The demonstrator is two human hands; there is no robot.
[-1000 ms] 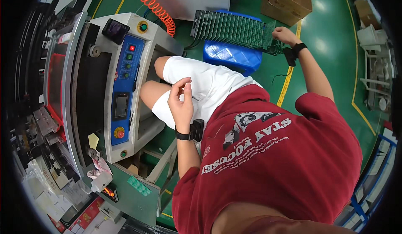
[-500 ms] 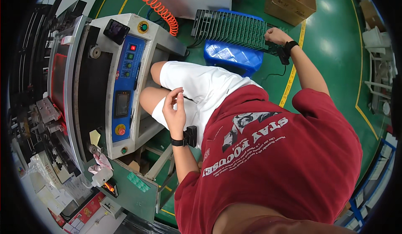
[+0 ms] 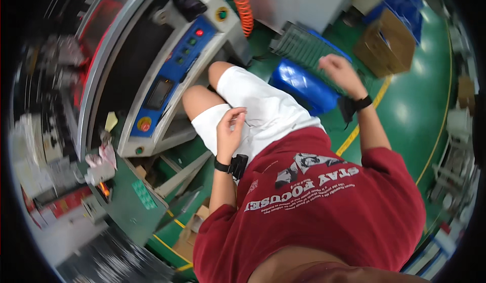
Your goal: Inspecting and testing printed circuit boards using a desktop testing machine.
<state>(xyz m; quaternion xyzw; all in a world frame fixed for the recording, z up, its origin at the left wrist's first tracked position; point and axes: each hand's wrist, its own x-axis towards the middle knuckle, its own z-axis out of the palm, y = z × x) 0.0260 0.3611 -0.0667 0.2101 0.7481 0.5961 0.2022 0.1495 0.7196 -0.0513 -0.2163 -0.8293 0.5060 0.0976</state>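
My left hand (image 3: 232, 133) hovers over my lap, fingers loosely bent and apart, with nothing in it. My right hand (image 3: 341, 74) is out to the right, over the near end of a slotted rack (image 3: 309, 47). Motion smears its fingers, so I cannot make out whether they hold anything. In the rack, thin green boards stand side by side in a row. Beneath the rack is a blue plastic bin (image 3: 298, 83). Each wrist wears a black strap with a small black device.
At the left stands a machine with a blue control panel (image 3: 169, 83) and a red-lit frame (image 3: 96, 35). A green side table (image 3: 126, 207) carries a bottle and a green sheet. A cardboard box (image 3: 387, 45) sits beyond the rack; an orange coiled hose (image 3: 241, 7) hangs nearby.
The whole view has swung, with the machine shifting right in the picture. My right hand has come away from the rack's end and is blurred. My left hand stays over my lap.
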